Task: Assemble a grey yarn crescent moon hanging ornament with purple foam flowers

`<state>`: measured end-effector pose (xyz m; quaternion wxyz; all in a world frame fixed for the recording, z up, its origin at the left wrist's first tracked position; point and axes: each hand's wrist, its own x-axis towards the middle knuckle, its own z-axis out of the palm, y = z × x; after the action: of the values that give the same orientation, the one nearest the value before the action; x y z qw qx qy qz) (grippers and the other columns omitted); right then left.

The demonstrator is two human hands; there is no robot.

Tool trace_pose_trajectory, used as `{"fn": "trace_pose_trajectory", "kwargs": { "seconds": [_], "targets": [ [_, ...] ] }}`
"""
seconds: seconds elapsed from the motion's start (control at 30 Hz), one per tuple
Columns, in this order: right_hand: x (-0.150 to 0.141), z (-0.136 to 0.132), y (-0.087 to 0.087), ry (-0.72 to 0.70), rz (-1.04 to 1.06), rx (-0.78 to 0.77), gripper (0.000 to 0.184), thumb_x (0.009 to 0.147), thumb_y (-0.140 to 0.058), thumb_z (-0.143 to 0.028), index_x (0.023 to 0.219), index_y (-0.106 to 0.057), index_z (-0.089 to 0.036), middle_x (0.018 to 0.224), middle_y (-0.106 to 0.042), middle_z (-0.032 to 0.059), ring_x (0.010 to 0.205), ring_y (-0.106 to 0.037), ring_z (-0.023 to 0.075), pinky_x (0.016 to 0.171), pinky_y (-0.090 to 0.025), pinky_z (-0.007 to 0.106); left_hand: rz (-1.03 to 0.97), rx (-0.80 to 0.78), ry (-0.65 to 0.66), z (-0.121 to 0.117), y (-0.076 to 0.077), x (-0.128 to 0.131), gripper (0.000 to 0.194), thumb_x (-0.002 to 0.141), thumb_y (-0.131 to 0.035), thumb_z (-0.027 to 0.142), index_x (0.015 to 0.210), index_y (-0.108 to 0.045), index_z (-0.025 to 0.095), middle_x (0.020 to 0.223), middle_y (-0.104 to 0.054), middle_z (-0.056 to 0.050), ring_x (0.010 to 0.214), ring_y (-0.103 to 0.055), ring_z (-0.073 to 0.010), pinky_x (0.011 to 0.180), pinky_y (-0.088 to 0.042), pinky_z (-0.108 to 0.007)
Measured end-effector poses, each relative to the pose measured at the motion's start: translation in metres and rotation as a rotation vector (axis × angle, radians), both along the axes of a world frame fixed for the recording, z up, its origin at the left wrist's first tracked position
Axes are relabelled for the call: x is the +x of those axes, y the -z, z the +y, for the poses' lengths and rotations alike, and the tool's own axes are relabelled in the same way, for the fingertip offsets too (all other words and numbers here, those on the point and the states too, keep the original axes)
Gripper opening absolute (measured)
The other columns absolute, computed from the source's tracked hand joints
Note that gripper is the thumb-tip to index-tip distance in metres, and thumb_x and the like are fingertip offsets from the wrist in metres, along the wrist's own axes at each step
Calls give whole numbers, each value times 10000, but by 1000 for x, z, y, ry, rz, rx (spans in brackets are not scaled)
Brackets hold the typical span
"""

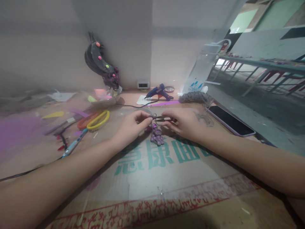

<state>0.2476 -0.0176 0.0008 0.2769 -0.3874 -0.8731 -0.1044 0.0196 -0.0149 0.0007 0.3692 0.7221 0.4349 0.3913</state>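
Observation:
My left hand (132,126) pinches the top of a small purple bead cluster (156,135) that lies on the cardboard sheet (166,178). Thumb and fingers are pressed together on it. My right hand (188,124) is closed around a small dark tool (164,119), which looks like small snips. The tool's tip points left and meets the left fingertips just above the cluster. Both forearms stretch in from the near corners.
Yellow and orange scissors (96,120) lie left of my hands. A blue glue gun (159,92) rests at the back, with a cord running left. A phone (230,120) lies at the right. A dark decorated ornament (101,63) leans in the corner. Paper scraps litter the left.

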Motion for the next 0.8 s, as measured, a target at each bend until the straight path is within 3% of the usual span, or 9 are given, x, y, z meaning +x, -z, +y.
{"fn": "trace_pose_trajectory", "kwargs": {
  "seconds": [0.27, 0.8],
  "targets": [
    [2, 3, 4, -2, -16, 116, 324, 950, -536, -424, 1061, -691, -163, 895, -749, 67, 742, -649, 185, 647, -402, 280, -2, -35, 25, -1, 1, 0, 190, 834, -629, 362, 863, -631, 175, 842, -688, -19, 768, -625, -155, 730, -496, -272],
    [4, 5, 6, 4, -59, 91, 352, 970, -487, -448, 1074, -692, -181, 905, -752, 77, 765, -656, 189, 645, -400, 283, 30, -66, 38, -2, 0, 1, 182, 837, -615, 364, 864, -631, 185, 808, -689, -18, 710, -617, -147, 662, -495, -263]
  ]
}}
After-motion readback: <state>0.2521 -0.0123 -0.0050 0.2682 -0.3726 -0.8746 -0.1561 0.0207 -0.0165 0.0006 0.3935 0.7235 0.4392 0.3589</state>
